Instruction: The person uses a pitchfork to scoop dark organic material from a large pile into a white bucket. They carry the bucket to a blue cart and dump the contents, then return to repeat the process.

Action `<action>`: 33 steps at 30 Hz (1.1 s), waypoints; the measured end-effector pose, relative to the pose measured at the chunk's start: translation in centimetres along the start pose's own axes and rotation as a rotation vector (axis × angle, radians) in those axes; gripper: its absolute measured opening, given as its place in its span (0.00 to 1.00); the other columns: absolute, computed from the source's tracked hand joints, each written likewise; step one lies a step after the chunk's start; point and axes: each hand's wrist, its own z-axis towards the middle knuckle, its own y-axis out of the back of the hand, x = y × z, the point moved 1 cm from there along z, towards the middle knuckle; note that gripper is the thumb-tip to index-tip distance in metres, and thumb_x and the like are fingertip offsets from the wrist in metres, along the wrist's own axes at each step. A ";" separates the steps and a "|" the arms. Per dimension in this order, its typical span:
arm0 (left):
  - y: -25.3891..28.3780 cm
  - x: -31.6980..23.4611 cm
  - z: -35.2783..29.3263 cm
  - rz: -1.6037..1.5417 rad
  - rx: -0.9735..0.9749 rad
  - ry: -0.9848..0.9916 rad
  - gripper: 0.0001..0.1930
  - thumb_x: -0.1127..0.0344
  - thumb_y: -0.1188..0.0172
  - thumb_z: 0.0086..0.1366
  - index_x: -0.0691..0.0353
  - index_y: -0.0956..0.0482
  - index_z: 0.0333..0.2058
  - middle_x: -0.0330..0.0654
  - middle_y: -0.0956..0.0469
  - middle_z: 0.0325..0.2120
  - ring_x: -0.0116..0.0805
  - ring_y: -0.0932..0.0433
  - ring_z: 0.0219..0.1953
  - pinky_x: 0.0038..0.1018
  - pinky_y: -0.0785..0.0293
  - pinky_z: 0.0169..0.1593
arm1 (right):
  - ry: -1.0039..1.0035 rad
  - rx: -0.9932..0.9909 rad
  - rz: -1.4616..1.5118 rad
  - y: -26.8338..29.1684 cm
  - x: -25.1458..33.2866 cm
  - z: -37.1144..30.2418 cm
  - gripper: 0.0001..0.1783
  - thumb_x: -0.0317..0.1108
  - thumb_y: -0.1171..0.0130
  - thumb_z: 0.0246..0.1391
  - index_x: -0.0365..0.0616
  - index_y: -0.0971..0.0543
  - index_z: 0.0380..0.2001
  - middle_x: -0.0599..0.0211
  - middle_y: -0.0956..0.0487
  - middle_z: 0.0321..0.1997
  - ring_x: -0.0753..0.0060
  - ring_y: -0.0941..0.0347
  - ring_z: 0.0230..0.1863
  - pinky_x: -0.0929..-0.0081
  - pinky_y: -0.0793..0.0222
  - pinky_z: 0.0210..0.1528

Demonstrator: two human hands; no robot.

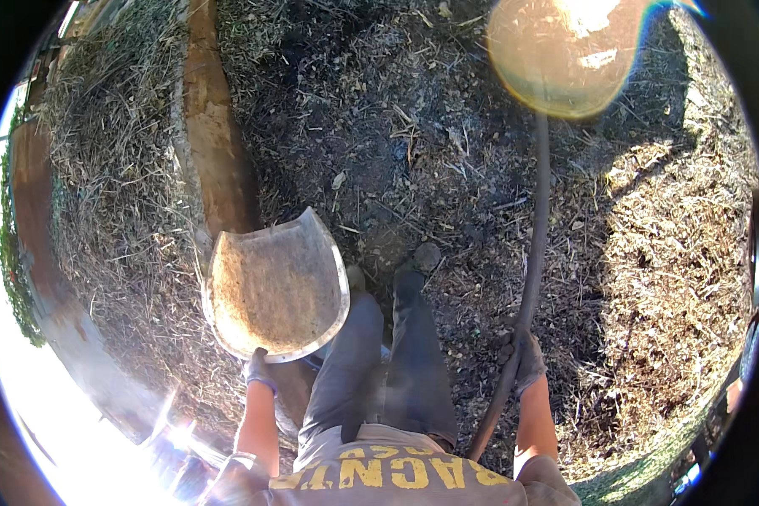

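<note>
A worn, pale scoop-shaped pan (277,291) with a raised rim and a cut-away far edge is at my left. My gloved left hand (260,368) grips its near rim, thumb over the edge. My gloved right hand (528,364) is closed round a long dark pole (538,219), which looks bent here. The pole runs from beside my right hip toward the far right. Lens flare covers its far end, so I cannot tell what tool it belongs to. Inside the pan there is brownish dirt or staining and no load.
Dry straw and leaf litter (413,143) cover the ground around my feet. A brown board (207,110) runs lengthwise at the left, with a straw-covered strip (110,169) beyond it. Sunlit litter (675,278) lies at the right.
</note>
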 end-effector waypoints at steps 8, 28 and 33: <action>-8.2 -3.0 3.7 -0.638 -0.022 0.260 0.20 0.73 0.44 0.56 0.65 0.29 0.50 0.47 0.22 0.34 0.43 0.21 0.33 0.38 0.19 0.33 | -0.046 -0.008 -0.076 -2.0 1.6 -2.5 0.21 0.45 0.46 0.58 0.40 0.27 0.47 0.71 0.28 0.25 0.80 0.36 0.18 0.79 0.34 0.21; -12.7 10.4 25.3 -0.296 0.322 0.086 0.23 0.68 0.37 0.53 0.59 0.26 0.50 0.48 0.20 0.36 0.45 0.18 0.31 0.37 0.19 0.27 | 0.032 0.327 0.310 -6.5 -22.0 -9.3 0.26 0.44 0.45 0.58 0.42 0.33 0.55 0.66 0.22 0.33 0.82 0.31 0.21 0.82 0.30 0.22; -11.4 8.4 28.8 -0.662 0.576 0.150 0.30 0.64 0.42 0.60 0.52 0.41 0.61 0.47 0.28 0.51 0.52 0.23 0.42 0.42 0.19 0.33 | -0.009 0.373 0.397 -14.0 -24.8 -9.6 0.21 0.40 0.45 0.57 0.40 0.30 0.50 0.63 0.21 0.32 0.78 0.27 0.24 0.80 0.27 0.25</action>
